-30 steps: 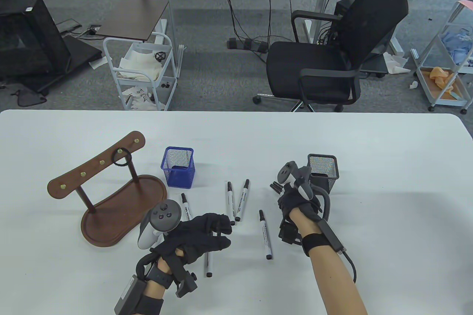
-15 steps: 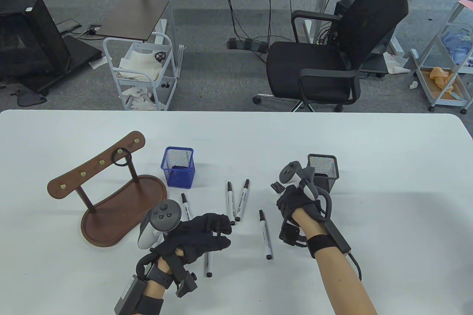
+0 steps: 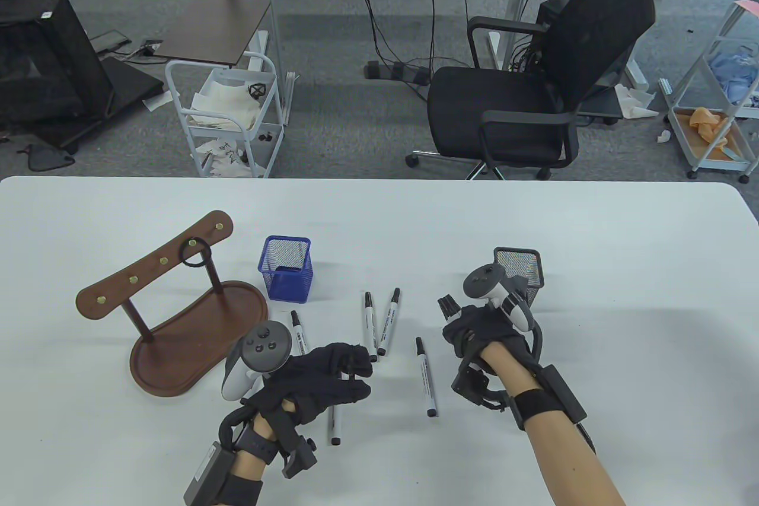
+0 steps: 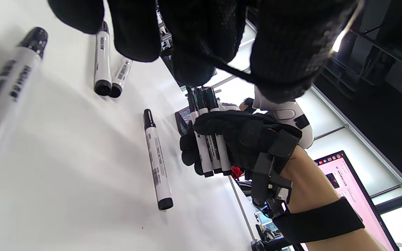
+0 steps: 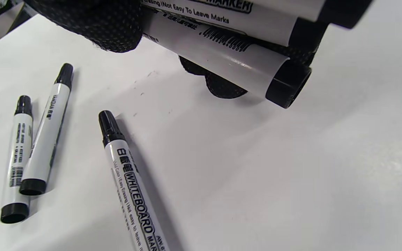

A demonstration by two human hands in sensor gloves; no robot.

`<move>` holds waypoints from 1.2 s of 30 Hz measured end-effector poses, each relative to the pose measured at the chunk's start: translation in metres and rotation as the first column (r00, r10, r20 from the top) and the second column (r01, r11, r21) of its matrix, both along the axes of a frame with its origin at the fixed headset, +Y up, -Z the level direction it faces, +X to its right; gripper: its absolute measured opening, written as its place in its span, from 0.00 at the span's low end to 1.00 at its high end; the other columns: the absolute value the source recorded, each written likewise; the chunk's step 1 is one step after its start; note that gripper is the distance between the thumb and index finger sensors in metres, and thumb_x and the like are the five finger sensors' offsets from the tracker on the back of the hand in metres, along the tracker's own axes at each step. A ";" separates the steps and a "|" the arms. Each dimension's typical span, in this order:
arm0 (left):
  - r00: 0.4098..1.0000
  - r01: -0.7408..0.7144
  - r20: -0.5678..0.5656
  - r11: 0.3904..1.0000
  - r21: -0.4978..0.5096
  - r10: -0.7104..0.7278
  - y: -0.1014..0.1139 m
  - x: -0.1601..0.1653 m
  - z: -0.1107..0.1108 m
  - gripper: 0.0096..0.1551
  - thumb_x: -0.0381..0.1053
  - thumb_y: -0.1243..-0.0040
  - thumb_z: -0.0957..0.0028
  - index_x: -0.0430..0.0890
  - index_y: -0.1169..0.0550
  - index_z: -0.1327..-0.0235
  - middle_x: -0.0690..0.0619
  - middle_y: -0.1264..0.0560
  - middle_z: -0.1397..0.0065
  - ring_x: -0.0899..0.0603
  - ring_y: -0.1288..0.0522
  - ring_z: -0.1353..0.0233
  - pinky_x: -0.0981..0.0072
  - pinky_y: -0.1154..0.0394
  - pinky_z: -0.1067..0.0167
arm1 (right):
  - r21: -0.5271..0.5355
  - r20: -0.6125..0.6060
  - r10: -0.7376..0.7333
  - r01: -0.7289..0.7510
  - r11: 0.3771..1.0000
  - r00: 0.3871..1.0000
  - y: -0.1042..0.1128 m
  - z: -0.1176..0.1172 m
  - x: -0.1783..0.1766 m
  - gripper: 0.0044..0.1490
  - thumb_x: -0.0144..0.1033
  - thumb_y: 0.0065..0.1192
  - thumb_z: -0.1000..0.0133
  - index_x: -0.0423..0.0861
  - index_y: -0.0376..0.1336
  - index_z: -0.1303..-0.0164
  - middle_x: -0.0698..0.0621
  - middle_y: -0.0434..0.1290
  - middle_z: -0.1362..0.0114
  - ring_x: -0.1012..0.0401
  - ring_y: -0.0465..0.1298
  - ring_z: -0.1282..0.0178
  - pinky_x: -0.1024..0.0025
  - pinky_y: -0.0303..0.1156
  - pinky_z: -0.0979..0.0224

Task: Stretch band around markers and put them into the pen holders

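While right hand (image 3: 481, 333) grips three markers (image 4: 208, 139) beside the black holder (image 3: 520, 271), left hand (image 3: 325, 376) pinches a band (image 4: 234, 68) over loose markers (image 3: 379, 322). Step, by judgement: banding. Next: stretch band over bundle.

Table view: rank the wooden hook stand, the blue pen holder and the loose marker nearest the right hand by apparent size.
1. wooden hook stand, clearly largest.
2. blue pen holder.
3. loose marker, smallest in area, though its length looks about equal to the holder's height.
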State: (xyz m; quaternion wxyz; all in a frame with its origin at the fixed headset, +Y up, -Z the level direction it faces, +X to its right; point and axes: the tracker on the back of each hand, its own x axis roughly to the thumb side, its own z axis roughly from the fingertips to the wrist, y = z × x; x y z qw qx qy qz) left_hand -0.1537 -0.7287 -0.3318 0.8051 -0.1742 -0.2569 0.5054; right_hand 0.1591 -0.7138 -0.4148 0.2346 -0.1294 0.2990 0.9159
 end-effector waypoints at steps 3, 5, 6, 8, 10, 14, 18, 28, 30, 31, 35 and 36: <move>1.000 -0.001 0.001 1.000 0.000 0.001 0.000 0.000 0.000 0.40 0.56 0.27 0.46 0.42 0.30 0.26 0.45 0.23 0.24 0.29 0.34 0.19 0.27 0.40 0.26 | -0.004 0.012 -0.027 0.027 1.000 1.000 0.000 0.006 0.001 0.29 0.45 0.64 0.41 0.44 0.59 0.36 0.42 0.74 0.28 0.47 0.81 0.35 0.48 0.78 0.34; 1.000 0.000 0.001 1.000 0.001 0.000 0.000 0.000 0.000 0.40 0.56 0.27 0.45 0.42 0.31 0.25 0.45 0.23 0.24 0.29 0.34 0.19 0.27 0.40 0.26 | -0.009 0.030 -0.052 0.052 0.999 0.998 -0.001 0.011 0.002 0.28 0.44 0.65 0.41 0.44 0.60 0.36 0.42 0.75 0.29 0.47 0.83 0.37 0.48 0.80 0.36; 1.000 0.000 0.002 1.000 0.001 0.000 0.000 0.000 0.000 0.40 0.56 0.27 0.46 0.42 0.30 0.26 0.45 0.23 0.24 0.29 0.34 0.19 0.27 0.40 0.26 | -0.012 0.035 -0.056 0.056 0.998 0.998 -0.001 0.012 0.002 0.28 0.44 0.65 0.42 0.44 0.60 0.37 0.42 0.76 0.30 0.48 0.83 0.38 0.49 0.80 0.36; 1.000 0.001 0.003 1.000 0.002 -0.001 0.000 0.001 0.000 0.40 0.56 0.27 0.46 0.42 0.30 0.26 0.45 0.23 0.24 0.29 0.34 0.19 0.27 0.40 0.26 | -0.008 0.043 -0.062 0.063 0.998 0.997 -0.001 0.016 0.001 0.28 0.45 0.66 0.42 0.44 0.61 0.37 0.43 0.77 0.32 0.49 0.84 0.39 0.49 0.81 0.37; 1.000 0.000 0.005 1.000 0.001 0.000 0.000 0.001 0.000 0.40 0.56 0.26 0.46 0.42 0.30 0.26 0.45 0.23 0.24 0.29 0.34 0.19 0.27 0.40 0.26 | -0.009 0.041 -0.062 0.062 0.998 0.997 -0.002 0.019 -0.001 0.28 0.45 0.66 0.42 0.45 0.61 0.38 0.44 0.78 0.33 0.50 0.85 0.41 0.50 0.81 0.38; 1.000 -0.002 0.005 1.000 0.002 0.002 0.000 0.001 0.000 0.40 0.56 0.27 0.46 0.42 0.30 0.26 0.45 0.23 0.24 0.29 0.34 0.19 0.27 0.40 0.26 | -0.035 0.036 -0.104 0.105 0.994 0.994 -0.004 0.026 -0.008 0.28 0.43 0.64 0.41 0.47 0.57 0.36 0.47 0.74 0.33 0.52 0.82 0.41 0.48 0.78 0.35; 1.000 -0.003 0.005 1.000 0.004 0.003 0.000 0.001 0.000 0.40 0.56 0.27 0.45 0.42 0.31 0.25 0.45 0.23 0.24 0.29 0.34 0.19 0.27 0.40 0.26 | -0.061 0.023 -0.127 0.128 0.990 0.992 -0.006 0.031 -0.015 0.31 0.40 0.63 0.40 0.47 0.51 0.32 0.49 0.69 0.31 0.53 0.78 0.39 0.45 0.76 0.32; 1.000 -0.009 0.008 1.000 0.007 0.009 0.000 0.000 0.001 0.40 0.56 0.27 0.46 0.42 0.30 0.26 0.45 0.23 0.24 0.29 0.34 0.19 0.27 0.40 0.26 | -0.079 0.009 -0.060 0.061 0.995 0.998 -0.021 0.044 -0.035 0.40 0.43 0.68 0.42 0.46 0.51 0.26 0.49 0.68 0.30 0.55 0.78 0.41 0.49 0.77 0.35; 1.000 -0.009 0.008 1.000 0.008 0.009 0.000 0.000 0.001 0.40 0.56 0.27 0.46 0.42 0.30 0.26 0.45 0.23 0.24 0.29 0.34 0.19 0.27 0.40 0.26 | -0.066 0.007 -0.023 0.023 0.998 1.000 -0.024 0.046 -0.039 0.40 0.43 0.68 0.42 0.46 0.51 0.26 0.49 0.68 0.30 0.55 0.78 0.42 0.50 0.78 0.35; 1.000 -0.009 0.009 1.000 0.007 0.009 0.000 0.000 0.001 0.40 0.56 0.27 0.46 0.42 0.30 0.26 0.45 0.23 0.24 0.29 0.34 0.19 0.27 0.40 0.26 | -0.060 0.009 -0.006 0.007 0.998 1.000 -0.025 0.046 -0.041 0.40 0.44 0.68 0.42 0.46 0.51 0.25 0.49 0.68 0.30 0.55 0.78 0.42 0.50 0.78 0.36; 1.000 -0.012 0.007 1.000 0.008 0.012 0.000 0.000 0.001 0.40 0.56 0.27 0.46 0.42 0.30 0.25 0.45 0.23 0.24 0.29 0.34 0.19 0.27 0.40 0.26 | -0.025 0.000 0.077 -0.077 0.997 0.997 -0.028 0.048 -0.047 0.39 0.44 0.69 0.43 0.47 0.54 0.26 0.50 0.68 0.31 0.56 0.78 0.44 0.51 0.78 0.37; 1.000 -0.012 0.007 1.000 0.008 0.012 0.000 0.000 0.001 0.40 0.56 0.27 0.45 0.42 0.30 0.26 0.45 0.23 0.24 0.29 0.34 0.19 0.27 0.40 0.26 | -0.018 -0.001 0.089 -0.089 0.996 0.996 -0.028 0.048 -0.048 0.36 0.44 0.70 0.43 0.47 0.57 0.28 0.49 0.68 0.31 0.56 0.78 0.44 0.51 0.78 0.37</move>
